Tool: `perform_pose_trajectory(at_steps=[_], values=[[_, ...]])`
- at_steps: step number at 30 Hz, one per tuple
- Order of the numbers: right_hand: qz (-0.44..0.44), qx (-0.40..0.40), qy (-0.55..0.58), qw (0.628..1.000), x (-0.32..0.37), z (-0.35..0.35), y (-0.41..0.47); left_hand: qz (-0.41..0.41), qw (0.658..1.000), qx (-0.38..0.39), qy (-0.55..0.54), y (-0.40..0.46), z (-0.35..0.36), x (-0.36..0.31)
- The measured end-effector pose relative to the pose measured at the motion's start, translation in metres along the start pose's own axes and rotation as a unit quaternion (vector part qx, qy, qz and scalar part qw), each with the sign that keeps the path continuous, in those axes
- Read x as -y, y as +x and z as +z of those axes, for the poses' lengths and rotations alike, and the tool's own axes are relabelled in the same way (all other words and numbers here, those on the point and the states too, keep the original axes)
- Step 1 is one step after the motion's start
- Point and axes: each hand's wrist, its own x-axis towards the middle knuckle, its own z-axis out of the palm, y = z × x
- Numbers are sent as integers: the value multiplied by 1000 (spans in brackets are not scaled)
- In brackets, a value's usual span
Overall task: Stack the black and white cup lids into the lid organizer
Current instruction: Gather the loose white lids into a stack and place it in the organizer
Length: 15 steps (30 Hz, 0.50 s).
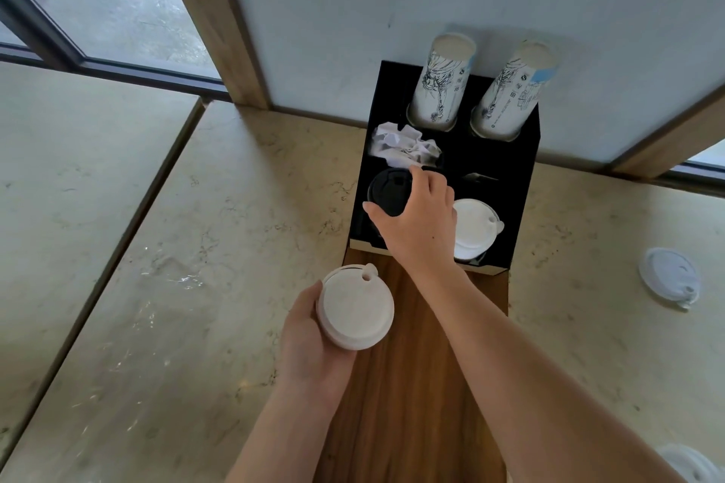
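Item: black lid [388, 190], left compartment of lid organizer [514, 184]; my right hand [416, 220] pinches its rim. Risk: seats tilted, jams. Item: white lid stack [355, 312], gripped by my left hand [310, 341], near; may slip. Loose white lid [669, 276], right surface [157, 247].

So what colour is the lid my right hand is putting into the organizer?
Black. The head view shows the right hand gripping the black lid.
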Motion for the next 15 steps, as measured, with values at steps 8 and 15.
perform_pose_trajectory(at_steps=[8,15], values=[[16,65,9,998,3,-3,20,-4,1000,3,11,-5,5,0],[19,67,-38,997,3,3,8,-6,1000,0,27,-5,11,2]])
